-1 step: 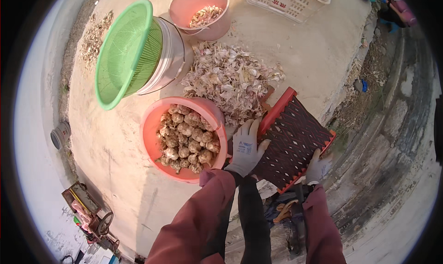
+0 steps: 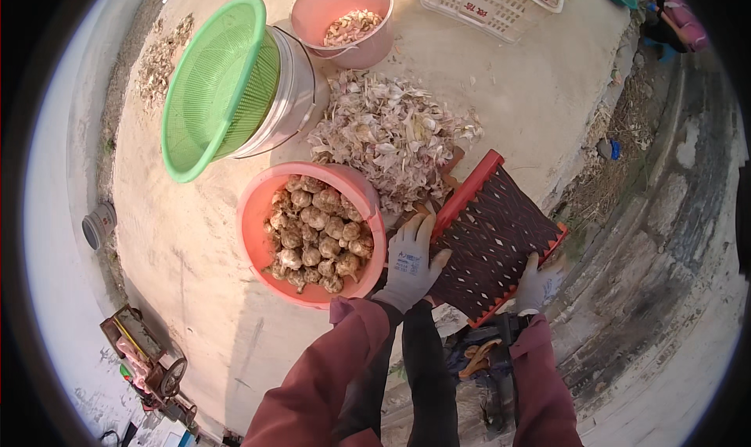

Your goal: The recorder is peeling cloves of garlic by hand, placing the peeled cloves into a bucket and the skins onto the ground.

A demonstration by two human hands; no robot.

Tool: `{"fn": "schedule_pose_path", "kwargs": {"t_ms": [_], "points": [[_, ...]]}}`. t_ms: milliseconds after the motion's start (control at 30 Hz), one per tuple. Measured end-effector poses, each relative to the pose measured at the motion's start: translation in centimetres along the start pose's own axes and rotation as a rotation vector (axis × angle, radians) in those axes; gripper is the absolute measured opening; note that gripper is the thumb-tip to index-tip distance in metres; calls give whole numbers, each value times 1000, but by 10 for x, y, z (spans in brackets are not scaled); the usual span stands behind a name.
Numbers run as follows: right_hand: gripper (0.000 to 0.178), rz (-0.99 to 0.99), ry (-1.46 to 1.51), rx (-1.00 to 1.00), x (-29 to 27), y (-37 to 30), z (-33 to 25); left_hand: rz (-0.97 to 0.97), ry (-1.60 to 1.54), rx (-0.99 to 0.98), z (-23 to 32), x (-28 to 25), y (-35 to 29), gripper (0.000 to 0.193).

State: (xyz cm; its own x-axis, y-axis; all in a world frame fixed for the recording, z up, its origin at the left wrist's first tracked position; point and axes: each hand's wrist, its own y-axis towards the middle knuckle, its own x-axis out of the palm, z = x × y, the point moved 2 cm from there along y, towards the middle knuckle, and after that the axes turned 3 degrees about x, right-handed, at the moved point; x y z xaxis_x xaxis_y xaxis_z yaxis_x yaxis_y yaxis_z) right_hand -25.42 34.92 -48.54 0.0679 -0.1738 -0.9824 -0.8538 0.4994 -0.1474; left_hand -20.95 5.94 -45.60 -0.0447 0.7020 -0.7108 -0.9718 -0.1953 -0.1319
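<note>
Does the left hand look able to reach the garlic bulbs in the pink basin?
Probably yes: the left hand is beside the pink basin, and nothing covers the garlic bulbs, though it would likely have to leave the red-framed rack.

Left hand point(image 2: 409, 263) and right hand point(image 2: 538, 284) flank a red-edged dark panel point(image 2: 499, 234).

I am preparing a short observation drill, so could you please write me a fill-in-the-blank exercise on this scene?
1. The pink tub nearest the hands holds whole ____ bulbs.
2. The mesh basket by the white bucket is coloured ____.
3. The left hand and the right hand both wear ____.
4. The dark slotted board is edged in ____.

Missing words: garlic; green; gloves; red.
</note>
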Motion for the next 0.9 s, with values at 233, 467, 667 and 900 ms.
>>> {"fn": "schedule_pose_path", "kwargs": {"t_ms": [233,467,667,900], "points": [[56,-169,182,-977,3,-17,-175,261,260,-360,-131,-104,-117,56],[37,-285,-160,-895,61,-37,-216,284,407,-862,-299,-178,-104,70],[38,-225,-227,-900,58,-42,-223,260,209,-790,-350,-178,-132,65],[35,-147,-245,-931,57,-44,-222,812,-704,-838,-310,-243,-95,71]]}}
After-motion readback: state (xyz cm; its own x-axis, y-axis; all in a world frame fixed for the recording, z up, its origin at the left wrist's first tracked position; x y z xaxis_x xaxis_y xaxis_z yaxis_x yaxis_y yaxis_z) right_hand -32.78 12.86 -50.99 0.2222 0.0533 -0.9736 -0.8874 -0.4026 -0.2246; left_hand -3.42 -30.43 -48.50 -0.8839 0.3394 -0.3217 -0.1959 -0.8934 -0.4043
